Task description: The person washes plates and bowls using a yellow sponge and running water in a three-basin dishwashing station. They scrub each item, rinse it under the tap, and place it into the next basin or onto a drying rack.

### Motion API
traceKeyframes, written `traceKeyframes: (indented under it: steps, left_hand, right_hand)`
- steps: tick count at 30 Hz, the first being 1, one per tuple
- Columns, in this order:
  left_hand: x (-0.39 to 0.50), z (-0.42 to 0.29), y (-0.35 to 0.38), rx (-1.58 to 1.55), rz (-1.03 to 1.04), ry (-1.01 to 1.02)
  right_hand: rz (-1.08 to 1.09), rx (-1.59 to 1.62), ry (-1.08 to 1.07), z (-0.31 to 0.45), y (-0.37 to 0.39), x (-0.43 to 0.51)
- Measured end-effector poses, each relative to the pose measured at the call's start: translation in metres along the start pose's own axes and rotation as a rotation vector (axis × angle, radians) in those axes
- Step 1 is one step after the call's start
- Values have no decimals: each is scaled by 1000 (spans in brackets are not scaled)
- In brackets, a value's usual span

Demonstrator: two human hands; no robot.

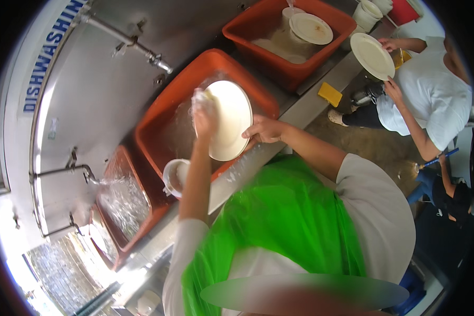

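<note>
My right hand [264, 129] grips the lower right rim of a white oval plate [231, 120], thumb on its face. The plate is tilted above an orange plastic tub [150, 118] of cloudy water. At the plate's upper left edge, my left hand [205, 118] is blurred and closed around a whitish-yellow, soapy scrubber [204, 98]; the scrubber's exact kind is unclear. A white round container [173, 178] stands at the tub's near left corner, partly behind my left forearm.
Another orange tub [256, 43] holds dishes, including a stained plate [311, 28]. Water runs from a tap [89, 173] into a tub [122, 205] at left. A yellow sponge [330, 94] lies on the steel ledge. A co-worker [430, 91] holds a plate at right; another person stands farther off.
</note>
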State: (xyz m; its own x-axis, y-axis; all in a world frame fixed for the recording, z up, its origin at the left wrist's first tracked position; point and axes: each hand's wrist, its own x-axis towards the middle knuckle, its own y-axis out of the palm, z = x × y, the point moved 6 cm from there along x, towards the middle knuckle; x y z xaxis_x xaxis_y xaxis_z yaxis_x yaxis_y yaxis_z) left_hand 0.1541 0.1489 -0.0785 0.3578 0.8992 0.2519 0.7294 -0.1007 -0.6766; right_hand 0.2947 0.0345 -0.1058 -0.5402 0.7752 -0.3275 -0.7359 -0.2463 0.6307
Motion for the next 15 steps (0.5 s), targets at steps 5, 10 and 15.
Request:
traceKeyframes:
  steps: [5, 10, 15]
  left_hand:
    - [-38, 123, -26, -819, 85, -847]
    - [-99, 103, -77, -1010, -398, -572]
    - [-110, 31, -120, -582, -449, -451]
  right_hand:
    - [-151, -14, -217, 7, -20, -18]
    - [-418, -230, -101, 5, -64, 27]
    - [-745, -994, -612, 30, -51, 104]
